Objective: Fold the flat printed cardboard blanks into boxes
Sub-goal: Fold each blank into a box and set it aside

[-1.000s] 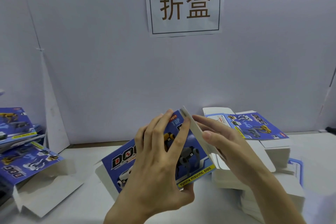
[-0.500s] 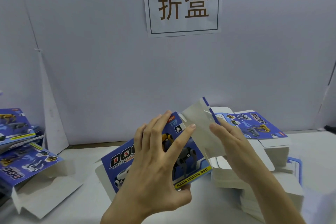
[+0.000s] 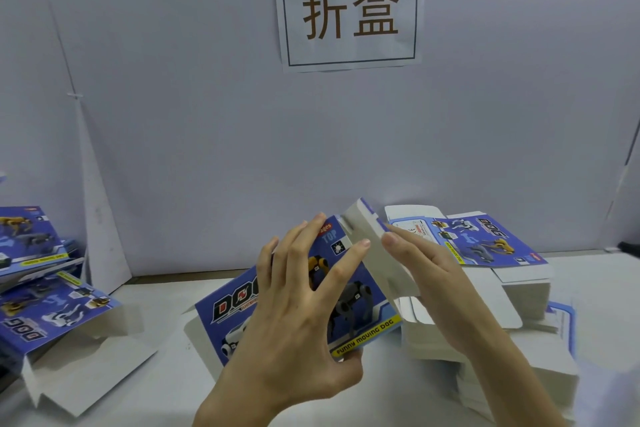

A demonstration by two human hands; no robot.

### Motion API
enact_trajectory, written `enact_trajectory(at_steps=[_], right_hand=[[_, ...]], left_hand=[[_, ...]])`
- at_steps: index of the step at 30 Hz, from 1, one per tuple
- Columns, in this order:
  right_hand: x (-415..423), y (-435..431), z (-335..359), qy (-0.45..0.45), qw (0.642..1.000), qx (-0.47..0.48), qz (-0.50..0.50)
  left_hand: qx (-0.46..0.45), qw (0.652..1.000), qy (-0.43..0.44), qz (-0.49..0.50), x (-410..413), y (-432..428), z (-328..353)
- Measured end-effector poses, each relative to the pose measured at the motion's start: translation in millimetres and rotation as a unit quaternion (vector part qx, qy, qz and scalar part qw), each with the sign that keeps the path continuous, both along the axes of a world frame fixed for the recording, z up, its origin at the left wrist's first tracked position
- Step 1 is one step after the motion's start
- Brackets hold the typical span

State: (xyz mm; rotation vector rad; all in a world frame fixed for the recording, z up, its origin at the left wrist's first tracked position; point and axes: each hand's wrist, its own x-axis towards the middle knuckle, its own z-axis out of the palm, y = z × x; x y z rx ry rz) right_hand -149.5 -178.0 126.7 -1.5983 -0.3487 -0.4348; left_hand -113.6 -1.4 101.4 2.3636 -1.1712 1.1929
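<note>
A blue printed box (image 3: 349,308) with a robot dog picture and "DOG" lettering is held up above the table centre. My left hand (image 3: 294,315) grips it, fingers spread over the printed front and thumb under its lower edge. Its white end flap (image 3: 372,246) stands up at the right end. My right hand (image 3: 426,274) lies with straight fingers against that flap's outer side. A stack of flat blanks (image 3: 485,243) sits behind and under my right hand, printed side up on top.
Folded and half-opened blue boxes (image 3: 45,315) lie at the left on the white table (image 3: 166,385). A white paper wall with a framed sign (image 3: 349,10) stands close behind. A white triangular prop (image 3: 100,236) leans at the back left.
The white end flap has swung from edge-on to broad and upright. My right hand's fingers slid up along its outer side. My left hand keeps its grip.
</note>
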Motion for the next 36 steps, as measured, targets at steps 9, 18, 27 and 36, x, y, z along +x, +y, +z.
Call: enact_trajectory(at_steps=[9, 18, 27, 36], right_hand=[[5, 2, -6, -0.018, 0.999, 0.040, -0.024], [9, 17, -11, -0.034, 0.999, 0.019, -0.001], [9, 17, -16, -0.024, 0.999, -0.026, 0.008], [11, 13, -14, -0.040, 0.999, -0.009, 0.031]], left_hand=[[-0.030, 0.999, -0.004, -0.012, -3, 2, 4], [-0.053, 0.998, -0.006, -0.019, -1, 2, 4], [-0.058, 0.998, 0.003, -0.001, -4, -2, 1], [-0.067, 0.996, 0.040, 0.043, -1, 9, 4]])
